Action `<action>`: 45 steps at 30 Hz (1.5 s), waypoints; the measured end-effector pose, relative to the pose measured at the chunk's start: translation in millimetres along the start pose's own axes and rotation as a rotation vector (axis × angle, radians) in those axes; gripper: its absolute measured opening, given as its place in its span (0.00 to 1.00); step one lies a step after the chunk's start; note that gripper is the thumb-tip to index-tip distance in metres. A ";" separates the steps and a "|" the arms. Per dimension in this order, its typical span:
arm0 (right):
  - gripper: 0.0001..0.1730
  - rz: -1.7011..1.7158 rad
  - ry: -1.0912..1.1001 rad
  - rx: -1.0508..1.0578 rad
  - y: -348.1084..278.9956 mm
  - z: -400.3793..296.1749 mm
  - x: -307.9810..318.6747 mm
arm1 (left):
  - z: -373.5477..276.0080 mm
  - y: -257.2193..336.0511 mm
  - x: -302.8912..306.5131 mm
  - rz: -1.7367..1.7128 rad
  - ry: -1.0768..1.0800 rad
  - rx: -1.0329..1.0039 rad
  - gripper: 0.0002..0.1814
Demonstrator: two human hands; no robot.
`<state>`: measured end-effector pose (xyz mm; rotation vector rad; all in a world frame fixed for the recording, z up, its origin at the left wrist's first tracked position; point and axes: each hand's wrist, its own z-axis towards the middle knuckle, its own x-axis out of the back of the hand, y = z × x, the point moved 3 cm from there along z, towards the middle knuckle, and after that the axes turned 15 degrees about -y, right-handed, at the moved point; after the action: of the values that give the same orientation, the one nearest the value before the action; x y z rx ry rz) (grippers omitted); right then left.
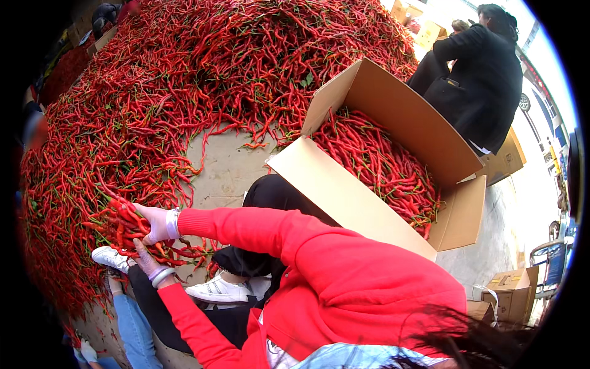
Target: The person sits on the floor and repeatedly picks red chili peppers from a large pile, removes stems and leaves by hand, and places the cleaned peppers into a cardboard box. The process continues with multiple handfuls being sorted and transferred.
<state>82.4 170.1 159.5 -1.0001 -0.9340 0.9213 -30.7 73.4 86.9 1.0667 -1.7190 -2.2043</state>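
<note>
Both hands wear thin, pale gloves and hold a bunch of red chili peppers (124,226) between them, at the edge of a large pile of red chili peppers (221,60). My right hand (159,223) grips the bunch from above, its fingers partly hidden by the peppers. Below it, my left hand (146,262) is closed around the underside of the bunch, the thumb showing. Some peppers have green stems. An open cardboard box (350,189), largely filled with red chili peppers (373,161), stands at the right beside my knee.
A person in black (479,74) sits beyond the box. Another person's jeans-clad leg (133,327) and gloved hand (88,351) are at lower left. More cardboard boxes (507,290) stand at lower right. My white shoe (219,290) rests on the floor near scattered peppers.
</note>
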 end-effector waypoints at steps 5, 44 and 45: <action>0.58 -0.105 0.071 0.113 -25.0 33.2 -0.2 | 34.4 48.2 5.0 0.230 -0.070 -0.362 0.40; 0.44 -0.490 0.491 -1.271 -131.5 -589.6 230.6 | -149.3 -15.4 -329.5 -0.148 -1.434 0.848 0.31; 0.48 -0.515 0.496 -1.366 -125.4 -582.8 224.6 | -145.9 -13.6 -323.7 -0.121 -1.430 0.794 0.31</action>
<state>719.0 191.4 172.5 -1.8549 -1.2719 -0.5572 300.3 130.3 202.9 -0.7966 -3.2079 -2.4968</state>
